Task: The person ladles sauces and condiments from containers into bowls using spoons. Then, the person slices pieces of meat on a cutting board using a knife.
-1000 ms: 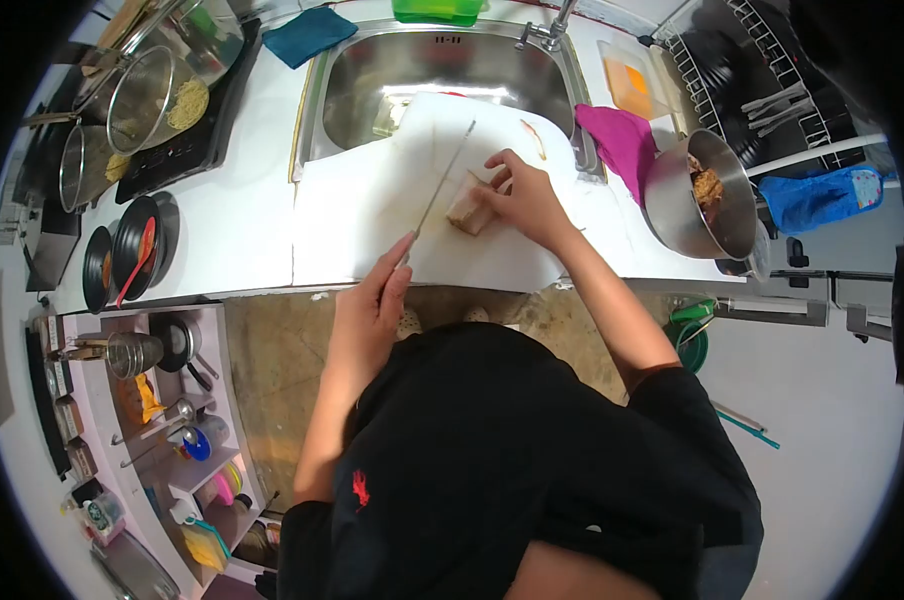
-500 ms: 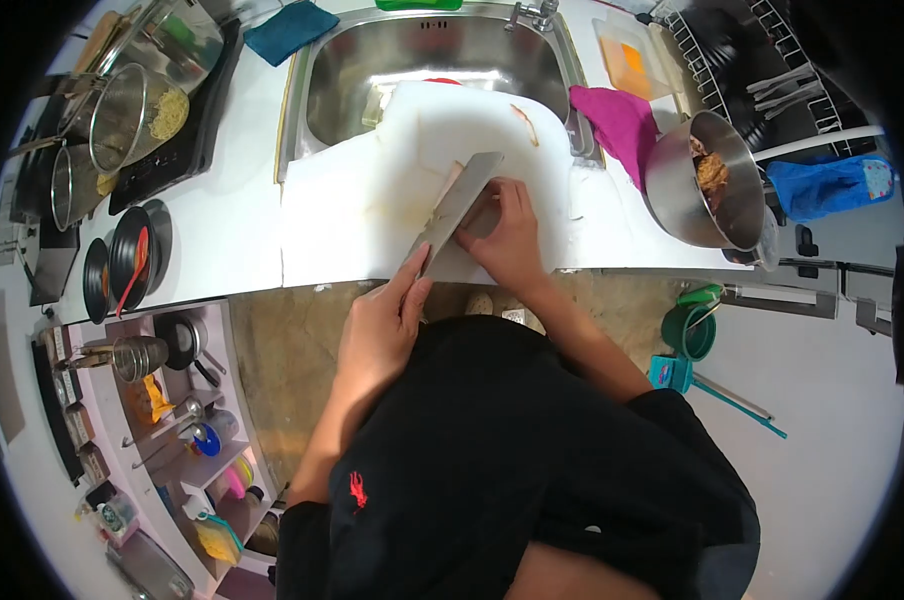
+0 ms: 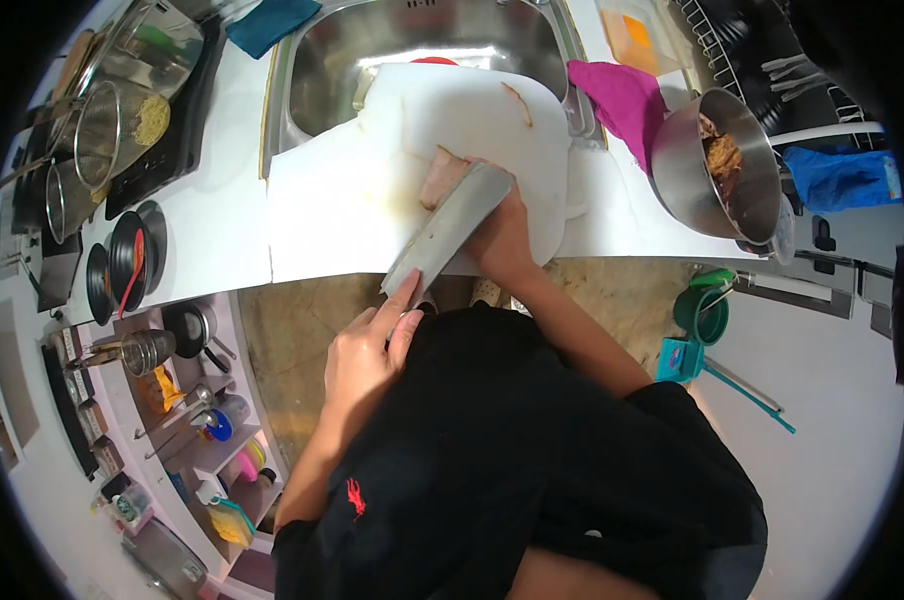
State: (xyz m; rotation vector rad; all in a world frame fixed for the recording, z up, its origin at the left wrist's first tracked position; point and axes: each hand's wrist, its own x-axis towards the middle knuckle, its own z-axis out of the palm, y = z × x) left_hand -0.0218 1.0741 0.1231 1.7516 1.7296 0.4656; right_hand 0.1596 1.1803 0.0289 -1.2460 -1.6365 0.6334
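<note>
My left hand (image 3: pixel 372 345) is closed round the handle of a wide-bladed knife (image 3: pixel 450 228), whose blade slants up and to the right over the white cutting board (image 3: pixel 527 160). A pale piece of meat (image 3: pixel 442 178) with a brown edge lies on the board, partly covered by the blade. Behind the blade, my right hand (image 3: pixel 504 235) is bent against the meat, its fingertips largely hidden. A thin brown strip (image 3: pixel 517 104) lies near the board's far right corner.
The sink (image 3: pixel 312 75) lies beyond the board. A steel pot (image 3: pixel 672 150) of browned meat and a magenta cloth (image 3: pixel 622 105) stand to the right. Strainers (image 3: pixel 97 140), black plates (image 3: pixel 122 250) and a teal cloth (image 3: pixel 270 25) are at the left.
The knife has swung from left of the meat to over it, its broad face now showing. My right hand has shifted behind the blade. The camera view has also moved.
</note>
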